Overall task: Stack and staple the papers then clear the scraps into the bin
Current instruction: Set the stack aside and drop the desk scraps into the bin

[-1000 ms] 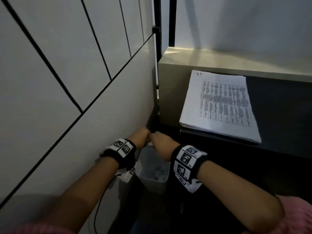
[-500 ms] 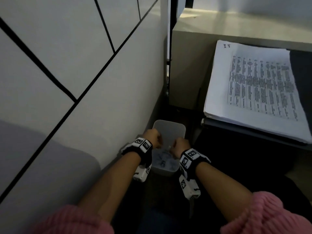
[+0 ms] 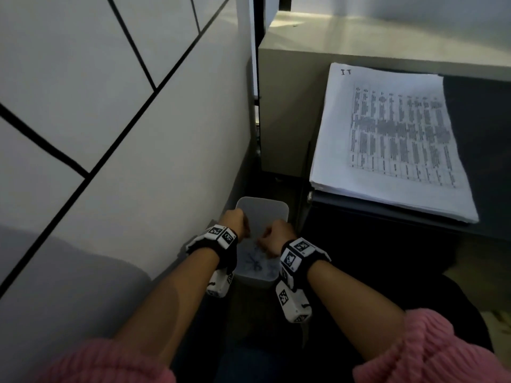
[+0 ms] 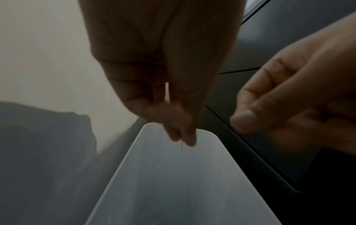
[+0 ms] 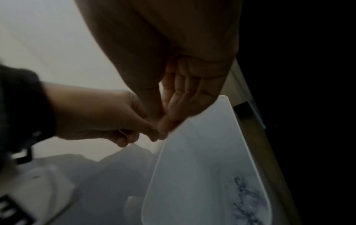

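Both held over the open bin (image 3: 279, 208) on the floor, left hand (image 3: 235, 222) and right hand (image 3: 278, 236) pinched, contents unclear; scraps (image 3: 255, 262) inside, light, flimsy, best pinched

Your left hand (image 3: 233, 223) and right hand (image 3: 276, 237) blur over the bin (image 3: 273, 207), so whatever the curled fingertips (image 4: 187, 137) pinch is unreadable. Your wrists cover the bin's near rim. The printed papers (image 3: 392, 139) are too small to read.
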### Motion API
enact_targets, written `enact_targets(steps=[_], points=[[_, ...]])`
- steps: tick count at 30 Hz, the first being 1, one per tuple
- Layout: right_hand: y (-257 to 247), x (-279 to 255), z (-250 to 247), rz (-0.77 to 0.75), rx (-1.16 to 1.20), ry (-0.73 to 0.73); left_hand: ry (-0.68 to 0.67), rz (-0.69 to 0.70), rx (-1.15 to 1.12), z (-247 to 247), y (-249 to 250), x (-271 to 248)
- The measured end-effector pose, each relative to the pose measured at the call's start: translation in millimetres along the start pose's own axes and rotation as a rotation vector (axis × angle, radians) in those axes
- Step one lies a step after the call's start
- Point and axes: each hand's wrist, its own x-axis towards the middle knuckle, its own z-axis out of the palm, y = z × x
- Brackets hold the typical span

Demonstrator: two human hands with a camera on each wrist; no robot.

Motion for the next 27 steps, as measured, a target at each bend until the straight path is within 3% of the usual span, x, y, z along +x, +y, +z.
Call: enact_targets(steps=[6, 11, 15, 18, 20, 23, 27], points=[[-22, -61, -32, -0.262, -0.052, -0.099, 0.083, 0.028, 0.088, -13, 9, -1], [-6, -120, -97, -0.415, -0.021, -0.083, 0.173, 0.203, 0.014, -57, 31, -6], [24, -164, -160, -0.415, 0.124, -0.001, 0.438, 0.292, -0.147, -113, 88, -33], [59, -194, -219, -0.385, 0.138, 0.218, 0.669, 0.397, -0.221, -145, 147, -68], [87, -208, -257, -0.324, 0.069, 0.427, 0.730, 0.530, -0.187, -155, 189, -89], [133, -223, -306, -0.138, -0.086, 0.651, 0.636, 0.758, -0.043, -148, 252, -112], [181, -226, -342, 0.160, -0.199, 0.630, 0.412, 0.934, 0.144, -115, 327, -121]])
